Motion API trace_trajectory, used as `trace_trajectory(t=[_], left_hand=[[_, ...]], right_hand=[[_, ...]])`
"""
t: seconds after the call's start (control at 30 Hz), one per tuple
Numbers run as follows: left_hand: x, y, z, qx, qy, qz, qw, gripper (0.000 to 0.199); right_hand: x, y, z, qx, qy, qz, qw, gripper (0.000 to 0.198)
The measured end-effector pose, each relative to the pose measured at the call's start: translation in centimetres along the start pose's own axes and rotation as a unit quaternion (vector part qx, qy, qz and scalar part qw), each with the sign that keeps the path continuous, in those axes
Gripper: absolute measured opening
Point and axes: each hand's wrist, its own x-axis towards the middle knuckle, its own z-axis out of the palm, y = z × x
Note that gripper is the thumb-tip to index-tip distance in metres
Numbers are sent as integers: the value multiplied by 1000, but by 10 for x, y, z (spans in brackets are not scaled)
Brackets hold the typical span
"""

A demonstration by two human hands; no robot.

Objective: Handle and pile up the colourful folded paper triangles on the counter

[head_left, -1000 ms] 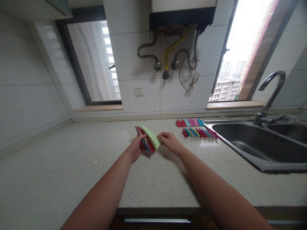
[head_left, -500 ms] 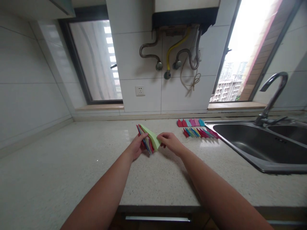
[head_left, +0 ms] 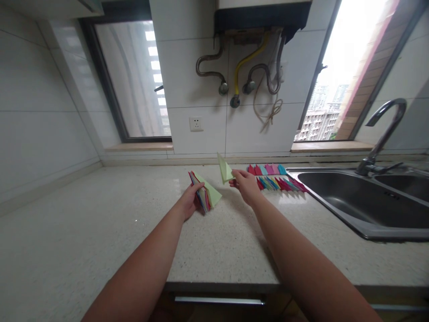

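My left hand (head_left: 190, 200) grips a stack of folded coloured papers (head_left: 205, 195) on the speckled countertop (head_left: 100, 214); a light green piece lies on top of the stack. My right hand (head_left: 246, 184) pinches a single light green folded paper (head_left: 224, 169) and holds it up above the counter, right of the stack. Just beyond my right hand lie two rows of folded coloured paper pieces (head_left: 278, 178), red, pink, teal and blue, next to the sink.
A steel sink (head_left: 351, 201) with a curved tap (head_left: 385, 129) fills the right side. Tiled wall behind holds a socket (head_left: 195, 123), pipes (head_left: 241, 76) and a water heater. Windows stand at back left and back right. A drawer handle (head_left: 219, 299) runs below the counter's front edge.
My right hand has pulled one light green paper off the stack and lifted it up and to the right. My left hand stays on the stack.
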Motion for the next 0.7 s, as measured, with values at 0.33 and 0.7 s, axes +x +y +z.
trace_trajectory(t=[0.33,0.7], left_hand=[[-4,-1,2,3,-20,-4,1000,41],[-5,5,3,-14,-4,7,1000,47]], right_hand=[[-20,14,3,-256,-87,31,962,54],[-20,9,15,-245,-94,-29,965,46]])
